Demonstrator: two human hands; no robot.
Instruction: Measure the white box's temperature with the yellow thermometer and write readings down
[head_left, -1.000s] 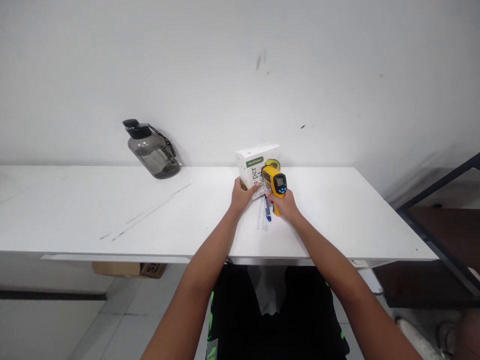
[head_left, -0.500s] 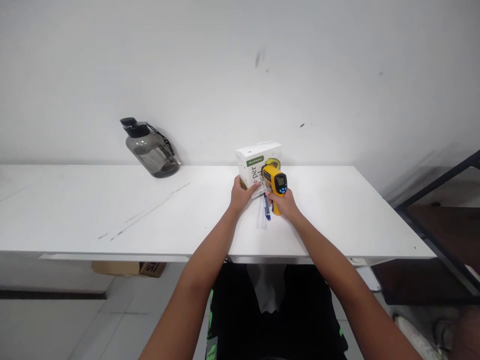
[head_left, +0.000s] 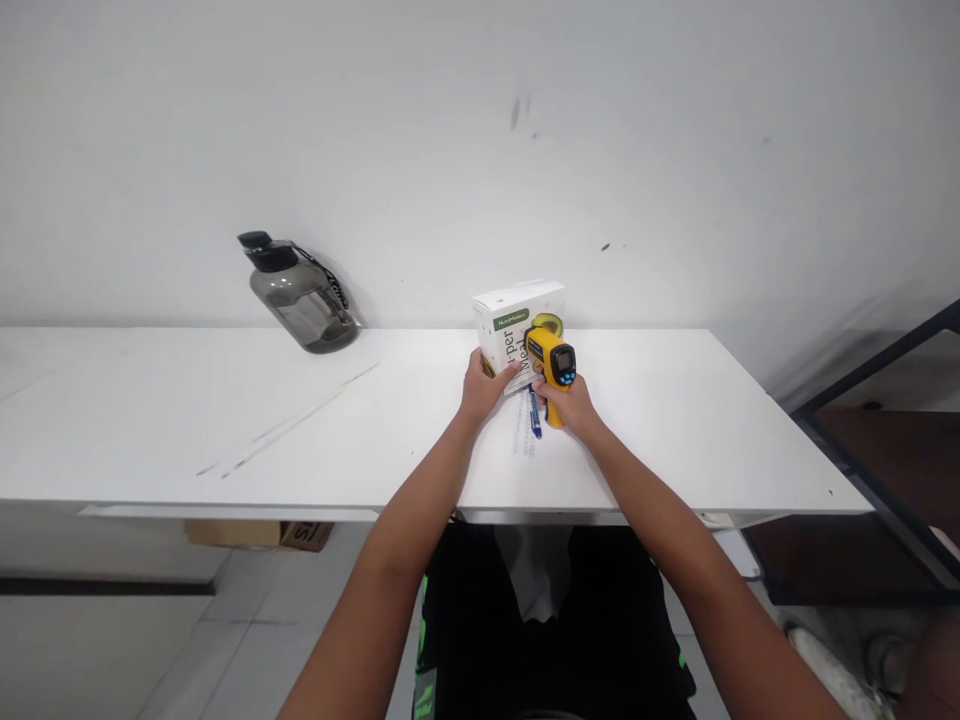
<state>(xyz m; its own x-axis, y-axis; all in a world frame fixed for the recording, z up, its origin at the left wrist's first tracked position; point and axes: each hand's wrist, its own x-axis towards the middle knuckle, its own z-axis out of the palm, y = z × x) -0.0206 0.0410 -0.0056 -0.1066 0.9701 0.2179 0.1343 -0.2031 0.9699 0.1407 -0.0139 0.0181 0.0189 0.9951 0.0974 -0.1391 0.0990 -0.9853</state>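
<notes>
My left hand (head_left: pixel 484 388) grips the lower left side of a white carton (head_left: pixel 495 345) with a green label and avocado pictures. The carton stands on the white table, close to the wall. My right hand (head_left: pixel 571 402) is wrapped round the handle of a yellow and black infrared thermometer (head_left: pixel 547 350), whose small screen faces me and whose front end is close to the carton's printed face. A blue pen (head_left: pixel 535 415) lies on a sheet of paper with printed or written lines (head_left: pixel 523 440), just left of the thermometer's handle.
On the left, a grey see-through water bottle (head_left: pixel 304 305) with a black lid stands by the wall. Below the white table (head_left: pixel 300 430) is a cardboard box (head_left: pixel 240 534). A dark metal frame (head_left: pixel 870 480) stands at the right, near a shoe (head_left: pixel 832 670) on the floor.
Both hands keep their hold on the carton and the thermometer, almost still. The whole view has shifted very slightly.
</notes>
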